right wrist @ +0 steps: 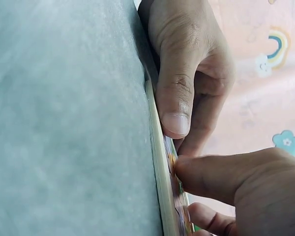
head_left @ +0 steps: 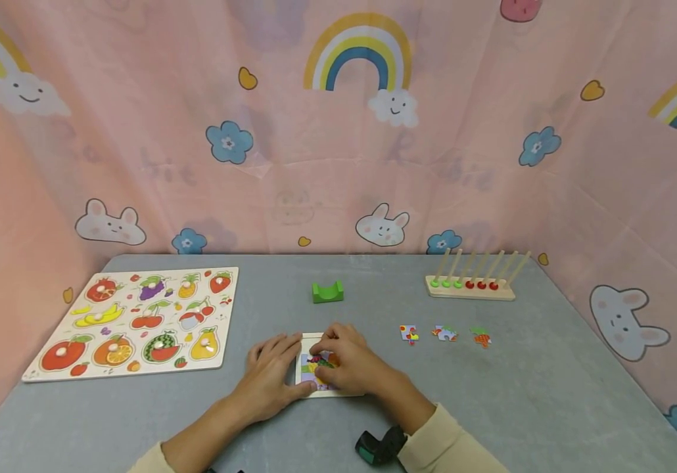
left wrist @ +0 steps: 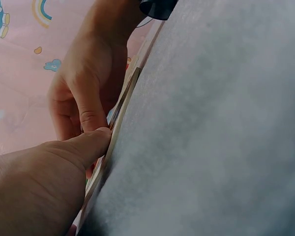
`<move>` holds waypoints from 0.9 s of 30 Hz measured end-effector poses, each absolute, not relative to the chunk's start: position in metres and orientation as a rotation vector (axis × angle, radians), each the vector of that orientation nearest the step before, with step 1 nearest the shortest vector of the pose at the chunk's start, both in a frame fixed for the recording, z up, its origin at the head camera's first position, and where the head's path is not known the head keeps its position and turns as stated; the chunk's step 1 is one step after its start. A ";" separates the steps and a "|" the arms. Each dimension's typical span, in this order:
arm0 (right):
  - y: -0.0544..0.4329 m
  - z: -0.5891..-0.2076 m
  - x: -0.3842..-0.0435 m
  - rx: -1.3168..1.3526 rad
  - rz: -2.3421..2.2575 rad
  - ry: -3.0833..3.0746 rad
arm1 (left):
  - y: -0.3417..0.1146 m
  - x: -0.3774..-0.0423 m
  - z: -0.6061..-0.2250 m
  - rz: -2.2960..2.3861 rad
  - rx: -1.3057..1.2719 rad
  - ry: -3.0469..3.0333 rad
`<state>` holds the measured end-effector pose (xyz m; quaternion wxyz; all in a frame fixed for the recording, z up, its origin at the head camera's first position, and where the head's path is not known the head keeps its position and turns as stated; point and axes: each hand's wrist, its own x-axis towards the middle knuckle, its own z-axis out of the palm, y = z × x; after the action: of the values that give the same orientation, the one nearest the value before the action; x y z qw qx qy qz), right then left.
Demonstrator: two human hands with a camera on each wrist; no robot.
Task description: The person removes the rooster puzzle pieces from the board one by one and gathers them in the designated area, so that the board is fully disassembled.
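Observation:
A small jigsaw puzzle in a pale wooden frame (head_left: 309, 338) lies on the grey table, colourful pieces inside it. My left hand (head_left: 270, 378) rests at the frame's left side, fingers extended; its thumb (left wrist: 96, 142) presses on the near rim. Over the puzzle, my right hand (head_left: 350, 361) bends thumb and forefinger around a colourful jigsaw piece (head_left: 321, 361) at the puzzle's surface. That hand covers the right part of the puzzle. In the right wrist view, the right thumb (right wrist: 206, 174) touches the picture surface just inside the wooden edge.
Three loose jigsaw pieces (head_left: 445, 334) lie in a row to the right. Behind them stands a pegged counting rack (head_left: 471, 293) with green and red beads. A green curved block (head_left: 328, 293) is beyond the puzzle, and a fruit knob board (head_left: 131, 322) lies left.

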<state>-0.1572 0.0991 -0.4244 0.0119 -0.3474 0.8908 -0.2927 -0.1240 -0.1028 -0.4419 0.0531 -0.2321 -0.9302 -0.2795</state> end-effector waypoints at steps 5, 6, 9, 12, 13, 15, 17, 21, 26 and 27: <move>0.098 -0.425 -0.157 -1.064 -0.963 2.790 | -0.103 -0.124 -0.441 -0.863 -0.701 -2.837; 0.098 -0.426 -0.157 -1.061 -0.972 2.795 | -0.103 -0.123 -0.441 -0.865 -0.701 -2.838; 0.097 -0.427 -0.156 -1.068 -0.982 2.812 | -0.103 -0.123 -0.441 -0.864 -0.700 -2.841; 0.096 -0.427 -0.155 -1.068 -0.987 2.827 | -0.103 -0.123 -0.441 -0.858 -0.699 -2.842; 0.096 -0.427 -0.155 -1.069 -0.990 2.830 | -0.103 -0.123 -0.441 -0.855 -0.699 -2.842; 0.096 -0.427 -0.155 -1.081 -1.001 2.833 | -0.103 -0.123 -0.441 -0.854 -0.698 -2.842; 0.097 -0.427 -0.155 -1.102 -1.002 2.834 | -0.103 -0.123 -0.441 -0.854 -0.699 -2.840; 0.098 -0.427 -0.155 -1.158 -0.999 2.830 | -0.103 -0.123 -0.441 -0.858 -0.706 -2.831; 0.098 -0.426 -0.156 -1.156 -0.971 2.813 | -0.103 -0.124 -0.441 -0.860 -0.710 -2.827; 0.098 -0.425 -0.156 -1.149 -0.957 2.813 | -0.103 -0.124 -0.441 -0.860 -0.710 -2.828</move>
<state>-0.1559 0.0979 -0.4254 -0.0221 -0.3606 0.8827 -0.3004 -0.1238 -0.1026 -0.4408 0.0509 -0.2333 -0.9291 -0.2825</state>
